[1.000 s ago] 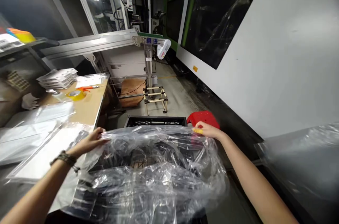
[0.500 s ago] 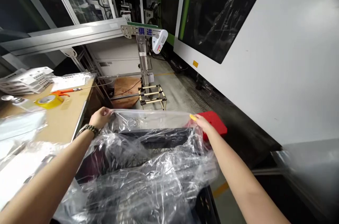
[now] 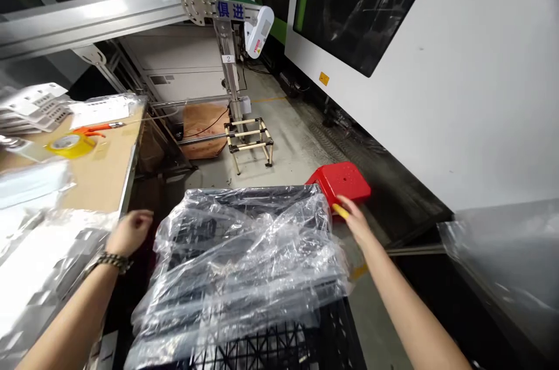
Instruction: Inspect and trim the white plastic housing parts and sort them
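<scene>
A crinkled, glossy clear plastic sheet [image 3: 244, 265] is draped over a black lattice-walled plastic crate [image 3: 279, 346]. A smooth red plastic stool [image 3: 343, 179] and a matt brown cardboard-topped table [image 3: 100, 175] are seen alongside.

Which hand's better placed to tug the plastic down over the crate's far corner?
Probably right hand: it sits at the far right corner of the plastic over the crate. Left hand is off to the side.
</scene>
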A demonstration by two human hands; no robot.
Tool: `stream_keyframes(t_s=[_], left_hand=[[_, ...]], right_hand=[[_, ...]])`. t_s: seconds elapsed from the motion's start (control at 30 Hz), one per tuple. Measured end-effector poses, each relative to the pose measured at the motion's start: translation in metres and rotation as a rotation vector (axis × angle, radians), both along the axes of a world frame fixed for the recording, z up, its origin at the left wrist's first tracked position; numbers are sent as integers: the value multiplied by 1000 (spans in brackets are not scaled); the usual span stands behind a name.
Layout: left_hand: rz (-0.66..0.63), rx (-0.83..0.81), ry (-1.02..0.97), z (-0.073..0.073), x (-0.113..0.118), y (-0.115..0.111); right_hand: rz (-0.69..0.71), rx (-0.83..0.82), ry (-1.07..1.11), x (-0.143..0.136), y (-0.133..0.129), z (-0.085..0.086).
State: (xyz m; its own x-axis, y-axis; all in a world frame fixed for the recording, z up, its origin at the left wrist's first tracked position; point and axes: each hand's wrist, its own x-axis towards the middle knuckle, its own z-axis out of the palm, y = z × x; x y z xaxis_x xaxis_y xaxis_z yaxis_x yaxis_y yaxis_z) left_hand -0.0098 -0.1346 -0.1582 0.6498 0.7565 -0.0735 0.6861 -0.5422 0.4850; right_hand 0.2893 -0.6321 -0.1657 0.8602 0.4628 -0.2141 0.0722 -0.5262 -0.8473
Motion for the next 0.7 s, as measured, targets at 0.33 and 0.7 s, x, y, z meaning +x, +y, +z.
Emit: stream_keyframes(t_s=[0.33,0.7], left_hand=[[-591,-21,66,49,-83,-252],[-278,136,-236,10,-399,-253]], right_hand=[[508,-409,-634,-192,-64,89],[917,-286,-488,-384,-111,106]])
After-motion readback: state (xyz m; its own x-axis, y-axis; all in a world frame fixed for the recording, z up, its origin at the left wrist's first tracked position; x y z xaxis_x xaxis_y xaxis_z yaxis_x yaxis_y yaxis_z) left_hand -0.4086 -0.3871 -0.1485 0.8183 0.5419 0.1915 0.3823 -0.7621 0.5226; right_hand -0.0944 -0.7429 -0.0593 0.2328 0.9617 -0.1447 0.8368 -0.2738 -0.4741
